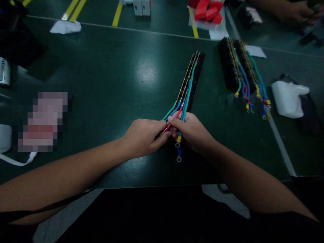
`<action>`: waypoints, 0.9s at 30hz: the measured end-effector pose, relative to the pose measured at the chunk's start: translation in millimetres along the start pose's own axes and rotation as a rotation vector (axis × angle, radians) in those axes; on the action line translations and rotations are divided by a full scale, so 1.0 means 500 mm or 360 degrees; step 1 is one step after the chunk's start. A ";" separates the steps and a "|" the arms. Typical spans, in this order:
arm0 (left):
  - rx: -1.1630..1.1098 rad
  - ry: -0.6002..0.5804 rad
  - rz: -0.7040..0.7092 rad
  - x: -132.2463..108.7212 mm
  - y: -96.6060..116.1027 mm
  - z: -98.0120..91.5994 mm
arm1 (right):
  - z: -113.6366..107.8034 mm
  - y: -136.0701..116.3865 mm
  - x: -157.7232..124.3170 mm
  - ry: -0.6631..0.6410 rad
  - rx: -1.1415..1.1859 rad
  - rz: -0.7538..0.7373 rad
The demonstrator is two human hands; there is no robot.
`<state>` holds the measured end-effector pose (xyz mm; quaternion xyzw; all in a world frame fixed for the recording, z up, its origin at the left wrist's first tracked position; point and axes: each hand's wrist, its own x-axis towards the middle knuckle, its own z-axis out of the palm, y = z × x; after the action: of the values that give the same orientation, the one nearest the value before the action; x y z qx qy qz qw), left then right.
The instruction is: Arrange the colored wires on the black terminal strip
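Observation:
A long black strip with brass-coloured bars and coloured wires slants away from me on the green table. My left hand pinches red, blue and green wires near the strip's close end, pulling them leftward. My right hand is closed round the close end, its thumb across the green and blue wires. Below the right thumb hang ring terminals, one with a yellow sleeve and one with a blue sleeve. The fingers hide the tips of the wires in the left hand.
Two similar wired strips lie at the right, near a white plastic piece. Red parts in a clear bag sit at the back. On the left lies a blurred-out phone with a white cable. Another person's hand shows at top right.

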<state>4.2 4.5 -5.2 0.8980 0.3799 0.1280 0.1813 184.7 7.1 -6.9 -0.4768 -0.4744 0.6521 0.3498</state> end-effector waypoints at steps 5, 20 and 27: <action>0.0006 -0.0010 -0.0004 0.000 0.000 -0.001 | -0.001 0.001 0.000 -0.0019 0.0006 -0.0010; 0.0004 -0.0006 0.0000 0.001 0.002 -0.001 | 0.000 -0.001 -0.001 -0.0019 0.0005 -0.0005; -0.0007 -0.0018 -0.0008 -0.001 0.002 -0.005 | 0.001 -0.003 -0.001 -0.0019 0.0001 -0.0003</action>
<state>3.7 3.9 -2.7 0.8973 0.3809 0.1234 0.1858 184.5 6.8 -5.4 -0.4723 -0.4767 0.6548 0.3477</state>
